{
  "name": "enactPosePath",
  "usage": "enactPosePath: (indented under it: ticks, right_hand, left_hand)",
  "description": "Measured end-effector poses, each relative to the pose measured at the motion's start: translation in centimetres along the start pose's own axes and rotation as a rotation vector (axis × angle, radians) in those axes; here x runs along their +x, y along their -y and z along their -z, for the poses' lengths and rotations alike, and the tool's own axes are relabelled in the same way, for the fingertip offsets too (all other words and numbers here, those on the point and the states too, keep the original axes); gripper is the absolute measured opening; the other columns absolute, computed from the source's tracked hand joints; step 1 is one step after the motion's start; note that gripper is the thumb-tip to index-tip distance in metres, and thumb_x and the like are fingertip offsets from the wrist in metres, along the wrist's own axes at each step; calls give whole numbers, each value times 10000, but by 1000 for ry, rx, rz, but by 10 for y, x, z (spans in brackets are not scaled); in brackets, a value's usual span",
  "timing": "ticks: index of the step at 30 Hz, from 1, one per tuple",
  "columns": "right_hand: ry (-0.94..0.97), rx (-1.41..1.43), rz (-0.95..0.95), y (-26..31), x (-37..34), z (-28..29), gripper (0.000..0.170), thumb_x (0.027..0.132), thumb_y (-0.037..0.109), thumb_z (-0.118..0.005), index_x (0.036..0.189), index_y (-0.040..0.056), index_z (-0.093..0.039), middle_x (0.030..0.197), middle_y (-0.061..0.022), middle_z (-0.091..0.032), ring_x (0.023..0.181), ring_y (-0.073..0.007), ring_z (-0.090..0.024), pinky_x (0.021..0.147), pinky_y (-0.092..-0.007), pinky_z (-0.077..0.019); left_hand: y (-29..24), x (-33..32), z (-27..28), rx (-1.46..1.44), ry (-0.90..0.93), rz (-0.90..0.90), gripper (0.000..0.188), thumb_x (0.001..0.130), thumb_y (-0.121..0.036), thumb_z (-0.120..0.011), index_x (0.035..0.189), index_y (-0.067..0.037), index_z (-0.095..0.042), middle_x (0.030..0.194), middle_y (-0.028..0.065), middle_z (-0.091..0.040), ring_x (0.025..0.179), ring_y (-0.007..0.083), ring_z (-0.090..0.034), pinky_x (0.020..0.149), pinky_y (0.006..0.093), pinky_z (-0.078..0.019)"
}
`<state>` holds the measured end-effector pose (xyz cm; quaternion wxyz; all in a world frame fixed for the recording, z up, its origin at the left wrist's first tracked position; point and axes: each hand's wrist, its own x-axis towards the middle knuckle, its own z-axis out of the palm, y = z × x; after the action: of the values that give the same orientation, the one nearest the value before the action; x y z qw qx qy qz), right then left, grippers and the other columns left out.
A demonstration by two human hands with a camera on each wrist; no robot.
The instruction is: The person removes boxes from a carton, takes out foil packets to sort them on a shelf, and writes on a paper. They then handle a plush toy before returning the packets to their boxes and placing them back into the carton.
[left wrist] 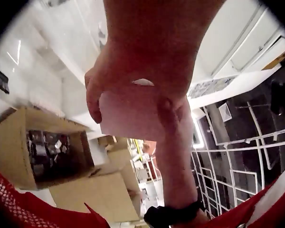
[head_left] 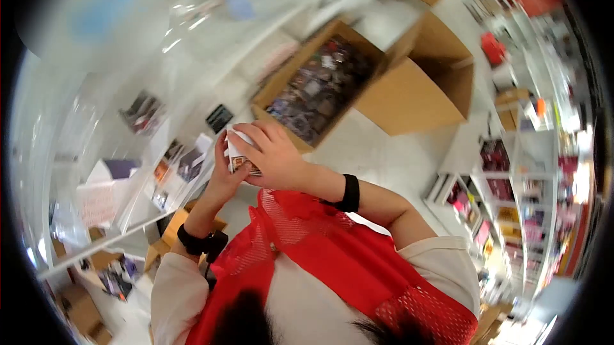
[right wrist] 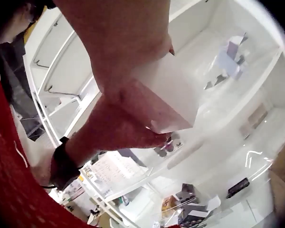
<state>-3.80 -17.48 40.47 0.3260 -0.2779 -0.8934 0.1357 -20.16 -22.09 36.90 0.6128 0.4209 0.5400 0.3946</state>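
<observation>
A small white box with a printed picture on one side is between both hands, close in front of the chest. My left hand grips its left side, thumb near the printed face. The right hand holds it from above and the right, fingers curled over the top. In the left wrist view a plain, pale side of the box faces the camera. The right wrist view shows two white faces of the box meeting at an edge, with the left hand beneath.
An open carton full of small dark packages stands just beyond the hands, and another open carton is to its right. On the left white shelf lie printed cards and a small black device. Stocked shelves line the right.
</observation>
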Motion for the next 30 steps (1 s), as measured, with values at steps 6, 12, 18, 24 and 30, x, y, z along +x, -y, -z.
enactPosePath:
  ticks: [6,12,18,24,30]
  right_hand:
    - [-53,229,-429,-26,-108,76,829,602,195,-737,1278,0,-299,1289,-205,-310,1168,-363,-345,967,-395,-306]
    - [-119,427,-751,-46,-194,156,873,645,185,-718,1321,-15,-203,1313,-212,-265,1195,-357,-320,985,-366,-294]
    - [-203,359,-962,-104,-288,248,881,624,137,-722,1330,9,-211,1338,-199,-220,1220,-331,-290,1005,-355,-267]
    - [-449,273,-1057,-151,-348,329,938,621,120,-742,1352,55,-158,1366,-173,-194,1228,-322,-301,975,-401,-318]
    - [-563,513,-1128,-215,-350,362,960,637,126,-742,1361,54,-115,1296,-152,-328,1158,-281,-393,899,-368,-399]
  left_hand:
    - [-12,35,-85,74,452,-201,899,655,-111,-713,1354,-73,-149,1325,103,-261,1227,237,-291,968,360,-332]
    - [-37,81,-195,353,905,-288,943,636,-148,-734,1368,-119,-140,1370,83,-160,1280,246,-197,992,387,-289]
    - [-52,146,-353,495,1177,-171,957,646,-172,-715,1376,-105,-100,1373,116,-198,1264,250,-242,998,409,-303]
    - [-54,186,-481,418,1206,-195,963,628,-138,-713,1367,-58,-101,1347,140,-274,1220,254,-334,986,367,-332]
    - [-49,239,-533,70,1160,44,957,655,-146,-724,1375,-89,-97,1376,121,-240,1245,262,-306,994,384,-313]
